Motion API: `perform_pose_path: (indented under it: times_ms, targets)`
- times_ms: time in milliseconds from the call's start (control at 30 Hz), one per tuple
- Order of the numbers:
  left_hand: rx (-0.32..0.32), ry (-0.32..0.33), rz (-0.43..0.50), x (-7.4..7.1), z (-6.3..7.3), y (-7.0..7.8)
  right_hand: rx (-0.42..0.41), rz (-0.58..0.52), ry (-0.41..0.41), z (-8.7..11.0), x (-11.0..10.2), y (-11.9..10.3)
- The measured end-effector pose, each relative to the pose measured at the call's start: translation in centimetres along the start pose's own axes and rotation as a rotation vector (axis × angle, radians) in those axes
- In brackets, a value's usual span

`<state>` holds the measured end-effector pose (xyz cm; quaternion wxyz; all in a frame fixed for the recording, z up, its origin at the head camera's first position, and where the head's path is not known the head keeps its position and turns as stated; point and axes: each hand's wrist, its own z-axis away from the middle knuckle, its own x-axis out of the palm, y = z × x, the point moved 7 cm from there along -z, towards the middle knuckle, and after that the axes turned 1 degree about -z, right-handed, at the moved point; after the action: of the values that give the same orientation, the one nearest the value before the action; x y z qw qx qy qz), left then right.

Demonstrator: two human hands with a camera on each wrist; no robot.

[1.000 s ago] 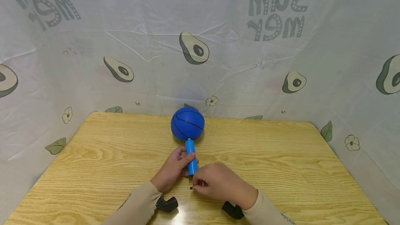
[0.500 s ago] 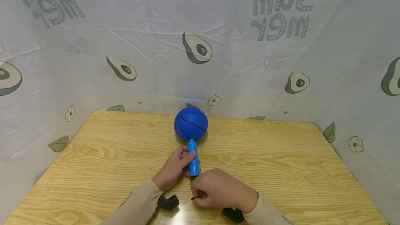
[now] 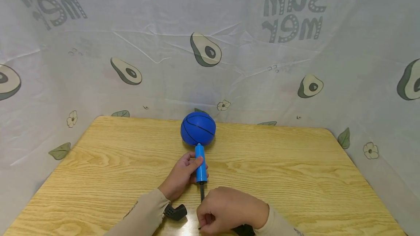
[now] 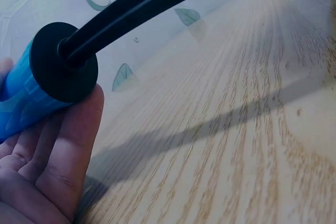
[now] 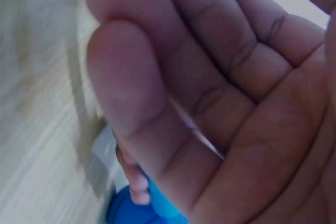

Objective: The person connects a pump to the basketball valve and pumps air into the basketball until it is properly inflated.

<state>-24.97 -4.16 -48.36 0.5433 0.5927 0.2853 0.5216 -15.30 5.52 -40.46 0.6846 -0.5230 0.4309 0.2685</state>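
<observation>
A blue hand pump lies in line with a blue ball, its narrow tip at the ball's near side. My left hand grips the pump's barrel, thumb on top. In the left wrist view a black rod runs out from the barrel's black end cap. Near the table's front, my right hand holds the rod's outer end with curled fingers. The handle is mostly hidden; only a small dark end shows by the fingertips. In the right wrist view the curled fingers fill the picture.
A wood-grain table lies under everything. Behind it and at both sides hangs a pale curtain with printed avocados. A black device sits at the left wrist, and another dark one at the right wrist.
My right hand has drawn back toward the table's front edge, and a length of black rod now shows behind the barrel. The left hand and the ball stay nearly where they were.
</observation>
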Motion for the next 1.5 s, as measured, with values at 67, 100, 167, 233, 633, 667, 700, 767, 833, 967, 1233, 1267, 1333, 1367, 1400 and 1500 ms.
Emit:
perform_pose_path:
  times_ms: [67, 100, 167, 233, 633, 667, 700, 767, 833, 967, 1233, 1267, 1333, 1367, 1400, 1500]
  targets:
    - [-0.008, -0.002, -0.014, 0.1, 0.0, 0.1, 0.025, 0.013, 0.035, 0.1, -0.4, 0.4]
    - [-0.012, -0.003, -0.021, 0.1, 0.1, 0.1, 0.044, 0.021, 0.055, 0.1, -0.7, 0.6]
    - [-0.016, -0.010, -0.031, 0.2, 0.1, 0.1, 0.088, 0.042, 0.102, 0.1, -1.1, 1.3]
    - [-0.013, -0.018, -0.047, 0.3, 0.1, 0.1, 0.131, 0.059, 0.156, 0.2, -1.6, 2.0]
    - [0.006, -0.023, -0.079, 0.4, -0.1, -0.1, 0.195, 0.152, 0.353, 0.8, -2.9, 3.1]
    - [0.005, -0.024, -0.073, 0.3, -0.1, -0.1, 0.196, 0.153, 0.341, 0.8, -2.8, 3.0]
    - [0.005, -0.027, -0.069, 0.3, -0.1, -0.1, 0.193, 0.151, 0.322, 0.7, -2.7, 2.9]
    - [0.005, -0.039, -0.054, 0.2, -0.1, -0.1, 0.163, 0.146, 0.280, 0.4, -2.3, 2.5]
    - [0.003, -0.054, -0.037, 0.2, 0.0, -0.1, 0.120, 0.138, 0.242, 0.1, -1.8, 1.9]
    - [-0.002, -0.068, -0.009, 0.2, 0.0, 0.0, 0.029, 0.112, 0.157, -0.1, -0.8, 0.8]
    - [-0.002, -0.038, 0.004, -0.1, 0.0, 0.2, -0.007, 0.036, 0.052, 0.0, -0.1, 0.0]
    - [-0.005, -0.039, 0.011, 0.0, -0.1, 0.2, 0.011, 0.046, 0.073, 0.1, -0.3, 0.2]
    - [-0.011, -0.044, 0.023, 0.1, -0.1, 0.2, 0.053, 0.071, 0.121, 0.2, -0.9, 0.7]
    - [-0.013, -0.046, 0.021, 0.1, -0.1, 0.2, 0.075, 0.083, 0.145, 0.3, -1.2, 1.0]
    - [-0.014, -0.050, 0.019, 0.2, 0.0, 0.2, 0.091, 0.096, 0.171, 0.4, -1.4, 1.3]
    - [-0.018, -0.065, 0.004, 0.3, 0.0, 0.1, 0.136, 0.115, 0.238, 0.5, -2.1, 2.2]
